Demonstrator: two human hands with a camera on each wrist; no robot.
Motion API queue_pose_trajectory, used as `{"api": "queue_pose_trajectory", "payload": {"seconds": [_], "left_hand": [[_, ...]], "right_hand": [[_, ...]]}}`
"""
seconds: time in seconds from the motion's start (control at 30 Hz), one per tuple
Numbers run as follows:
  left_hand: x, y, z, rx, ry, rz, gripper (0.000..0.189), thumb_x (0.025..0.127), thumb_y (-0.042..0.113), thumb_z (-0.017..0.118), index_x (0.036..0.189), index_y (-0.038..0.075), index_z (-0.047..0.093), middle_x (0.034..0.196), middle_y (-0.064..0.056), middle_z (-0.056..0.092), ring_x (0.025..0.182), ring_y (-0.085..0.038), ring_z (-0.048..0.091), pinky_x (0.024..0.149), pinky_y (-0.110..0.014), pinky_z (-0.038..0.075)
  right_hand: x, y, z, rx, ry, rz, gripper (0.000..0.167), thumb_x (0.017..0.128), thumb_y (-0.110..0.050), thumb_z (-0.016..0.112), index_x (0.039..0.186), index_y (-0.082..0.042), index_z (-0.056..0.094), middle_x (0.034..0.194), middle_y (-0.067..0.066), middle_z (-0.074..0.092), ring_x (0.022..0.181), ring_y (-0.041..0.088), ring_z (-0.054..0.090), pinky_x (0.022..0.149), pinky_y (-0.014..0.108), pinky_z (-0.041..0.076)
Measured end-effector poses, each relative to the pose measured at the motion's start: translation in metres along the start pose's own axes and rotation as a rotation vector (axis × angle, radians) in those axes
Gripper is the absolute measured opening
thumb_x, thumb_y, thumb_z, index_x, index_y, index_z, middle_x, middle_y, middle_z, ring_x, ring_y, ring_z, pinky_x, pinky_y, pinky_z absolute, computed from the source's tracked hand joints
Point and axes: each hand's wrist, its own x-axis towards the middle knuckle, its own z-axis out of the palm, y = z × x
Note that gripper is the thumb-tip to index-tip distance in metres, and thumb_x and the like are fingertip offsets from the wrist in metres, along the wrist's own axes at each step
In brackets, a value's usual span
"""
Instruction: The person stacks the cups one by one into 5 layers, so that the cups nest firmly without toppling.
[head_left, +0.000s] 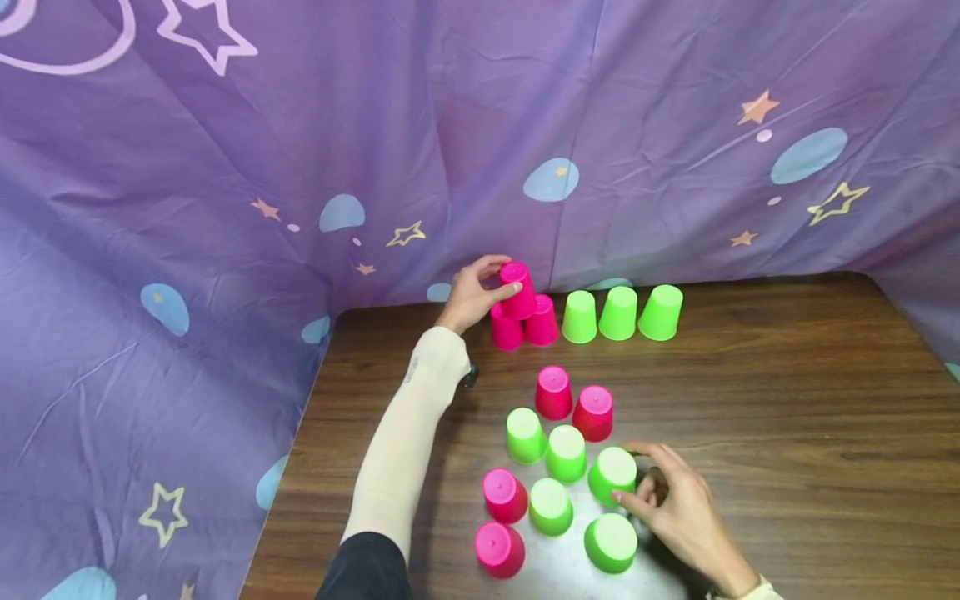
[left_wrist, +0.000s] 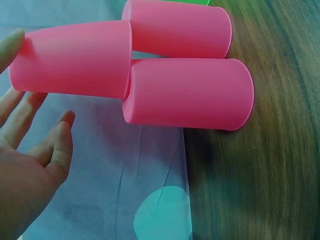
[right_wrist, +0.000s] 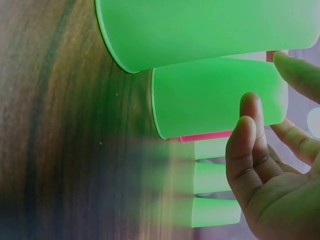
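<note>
At the table's back edge my left hand (head_left: 476, 292) holds an upside-down pink cup (left_wrist: 75, 60) near its base, thumb on one side and fingers on the other. That cup rests across two upside-down pink cups (left_wrist: 190, 92) standing side by side, its rim at their tops. Toward the front right, my right hand (head_left: 678, 504) has thumb and forefinger on opposite sides of an upside-down green cup (head_left: 613, 475); its other fingers curl beside the cup. Another green cup (head_left: 611, 543) stands just in front of that one, looming large in the right wrist view.
Three green cups (head_left: 618, 314) stand in a row right of the pink stack. Between the hands are two pink cups (head_left: 554, 393), several green cups (head_left: 566, 454) and two more pink cups (head_left: 504, 496) at front left. A purple patterned cloth (head_left: 480, 150) hangs behind the wooden table (head_left: 810, 417).
</note>
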Motion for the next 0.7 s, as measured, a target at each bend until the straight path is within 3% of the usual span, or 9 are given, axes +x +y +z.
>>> {"api": "queue_pose_trajectory", "payload": {"seconds": [0.27,0.43,0.7], "left_hand": [[-0.009,-0.005,-0.005,-0.035,0.009,-0.003,0.059,0.082,0.016,0.084,0.136,0.011,0.06,0.133,-0.016,0.067,0.13,-0.033,0.061,0.114,-0.048,0.045],[-0.015,-0.012,-0.013,-0.071,0.01,0.018,0.057,0.084,0.014,0.081,0.136,0.009,0.058,0.135,-0.016,0.066,0.13,-0.034,0.06,0.11,-0.05,0.048],[-0.033,-0.019,-0.027,-0.047,0.059,0.066,0.058,0.085,0.014,0.079,0.137,0.004,0.057,0.135,-0.02,0.065,0.129,-0.037,0.06,0.098,-0.056,0.051]], "right_hand": [[0.001,0.001,0.002,-0.007,-0.002,-0.01,0.06,0.064,-0.004,0.091,0.118,-0.01,0.065,0.077,0.001,0.057,0.058,-0.007,0.048,0.051,0.018,0.045],[0.002,0.002,0.003,-0.012,-0.001,-0.018,0.06,0.064,-0.003,0.09,0.118,-0.009,0.065,0.078,-0.001,0.057,0.058,-0.007,0.048,0.051,0.018,0.046],[0.006,0.002,0.003,-0.002,-0.009,-0.02,0.059,0.064,-0.002,0.089,0.118,-0.007,0.065,0.08,-0.003,0.056,0.059,-0.006,0.049,0.051,0.019,0.047]]}}
